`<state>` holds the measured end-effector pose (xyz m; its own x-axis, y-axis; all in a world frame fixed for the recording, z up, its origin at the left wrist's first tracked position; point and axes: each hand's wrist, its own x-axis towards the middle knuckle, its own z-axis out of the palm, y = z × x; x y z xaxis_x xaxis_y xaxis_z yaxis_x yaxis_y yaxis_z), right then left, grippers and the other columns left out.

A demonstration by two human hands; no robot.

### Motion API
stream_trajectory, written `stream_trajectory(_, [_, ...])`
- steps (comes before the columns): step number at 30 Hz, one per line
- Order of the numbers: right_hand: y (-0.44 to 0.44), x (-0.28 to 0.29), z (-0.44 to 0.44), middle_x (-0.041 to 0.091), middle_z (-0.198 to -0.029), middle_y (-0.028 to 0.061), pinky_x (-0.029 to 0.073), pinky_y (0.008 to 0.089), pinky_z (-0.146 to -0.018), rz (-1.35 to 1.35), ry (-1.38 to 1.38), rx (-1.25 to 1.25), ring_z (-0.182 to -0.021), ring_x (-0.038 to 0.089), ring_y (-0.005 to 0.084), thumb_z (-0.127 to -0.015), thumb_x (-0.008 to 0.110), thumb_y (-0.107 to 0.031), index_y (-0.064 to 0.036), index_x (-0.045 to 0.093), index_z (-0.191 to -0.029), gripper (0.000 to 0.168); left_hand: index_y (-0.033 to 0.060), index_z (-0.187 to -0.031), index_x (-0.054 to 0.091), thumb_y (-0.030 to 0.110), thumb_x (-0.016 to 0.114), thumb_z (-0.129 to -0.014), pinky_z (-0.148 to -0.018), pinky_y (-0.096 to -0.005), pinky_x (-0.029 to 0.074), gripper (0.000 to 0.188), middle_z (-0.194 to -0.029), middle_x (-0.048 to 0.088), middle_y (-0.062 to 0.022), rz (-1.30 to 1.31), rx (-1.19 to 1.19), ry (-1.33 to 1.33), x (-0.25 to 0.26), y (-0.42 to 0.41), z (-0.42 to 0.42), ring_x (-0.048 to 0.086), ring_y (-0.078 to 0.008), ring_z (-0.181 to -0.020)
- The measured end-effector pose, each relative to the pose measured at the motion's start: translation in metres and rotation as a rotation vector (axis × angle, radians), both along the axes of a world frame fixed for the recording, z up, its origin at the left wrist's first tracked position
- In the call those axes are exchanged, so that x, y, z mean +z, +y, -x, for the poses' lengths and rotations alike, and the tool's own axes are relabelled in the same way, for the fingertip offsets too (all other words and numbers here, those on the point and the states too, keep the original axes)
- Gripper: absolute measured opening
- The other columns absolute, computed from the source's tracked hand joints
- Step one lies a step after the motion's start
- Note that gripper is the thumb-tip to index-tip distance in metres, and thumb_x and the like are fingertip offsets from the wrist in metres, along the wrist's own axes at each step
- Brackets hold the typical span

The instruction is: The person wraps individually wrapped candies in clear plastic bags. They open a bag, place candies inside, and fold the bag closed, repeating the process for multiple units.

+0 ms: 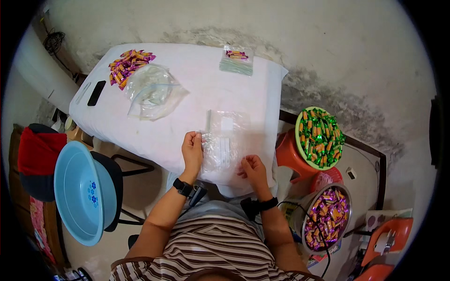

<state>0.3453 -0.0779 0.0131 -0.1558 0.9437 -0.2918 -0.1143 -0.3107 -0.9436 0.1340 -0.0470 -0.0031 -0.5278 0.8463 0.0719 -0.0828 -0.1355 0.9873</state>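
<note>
My left hand [192, 151] pinches the left edge of a clear plastic bag [211, 158] lying near the front of the white-covered table [200, 80]. White printed strips [224, 151] show on the bag. By its lower right corner is my right hand [254, 170], fingers curled; whether they grip the film is unclear. Another clear bag [226, 121] lies just beyond. Farther back, a stack of flat clear packs [236, 66] has purple-and-yellow wrapped sweets on top. At the far left, a pile of similar sweets [130, 66] adjoins a large, crumpled clear zip bag [154, 95].
A black phone [96, 93] lies at the table's left. A blue basin [75, 196] leans on a chair. At right, a green basin [298, 140] of green-wrapped sweets tops an orange stool [290, 154]; a metal pot [346, 200] holds purple-wrapped sweets, with a black cable [321, 235] across it.
</note>
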Motion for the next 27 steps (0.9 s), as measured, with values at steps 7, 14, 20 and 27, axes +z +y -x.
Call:
stream_trajectory(7, [-0.003, -0.01, -0.01, 0.056, -0.069, 0.0028, 0.046, 0.024, -0.051, -0.085, -0.071, -0.088, -0.056, 0.054, 0.0097, -0.092, 0.057, -0.013, -0.002, 0.054, -0.091, 0.011, 0.0007, -0.103, 0.058, 0.012, 0.056, -0.093, -0.062, -0.0222, 0.042, 0.015, -0.084, 0.059, -0.0044, 0.059, -0.04, 0.178, 0.004, 0.004, -0.002, 0.05, -0.0086, -0.069])
stream_trajectory(14, [-0.007, -0.024, -0.022, 0.06, -0.071, 0.0052, 0.045, 0.0243, -0.047, -0.052, -0.165, -0.109, -0.058, 0.057, 0.0098, -0.091, 0.058, -0.013, -0.001, 0.054, -0.093, 0.013, 0.0022, -0.108, 0.061, 0.009, 0.069, -0.075, -0.091, -0.0435, 0.046, 0.035, -0.109, 0.061, -0.0172, -0.457, -0.485, 1.072, 0.033, -0.033, -0.025, 0.056, -0.0353, -0.104])
stream_trajectory(20, [0.005, -0.02, -0.035, 0.062, -0.071, 0.0073, 0.047, 0.0285, -0.052, -0.167, -0.385, -0.082, -0.06, 0.06, 0.0136, -0.09, 0.06, -0.018, 0.001, 0.055, -0.101, 0.023, 0.0059, -0.127, 0.053, 0.024, 0.07, -0.078, -0.1, -0.0467, 0.037, 0.055, -0.139, 0.043, -0.0131, -0.202, -0.703, 1.33, 0.01, -0.061, -0.035, 0.038, -0.0323, -0.13])
stream_trajectory(27, [0.072, -0.013, -0.03, 0.064, -0.074, 0.0119, 0.048, 0.0352, -0.063, -0.384, -0.691, -0.101, -0.068, 0.062, 0.0245, -0.083, 0.065, -0.023, 0.0, 0.06, -0.099, 0.029, 0.0176, -0.134, 0.05, 0.029, 0.066, -0.082, -0.102, -0.05, 0.033, 0.056, -0.143, 0.04, -0.0096, -0.266, -0.83, 1.454, 0.005, -0.056, -0.026, 0.032, -0.0297, -0.135])
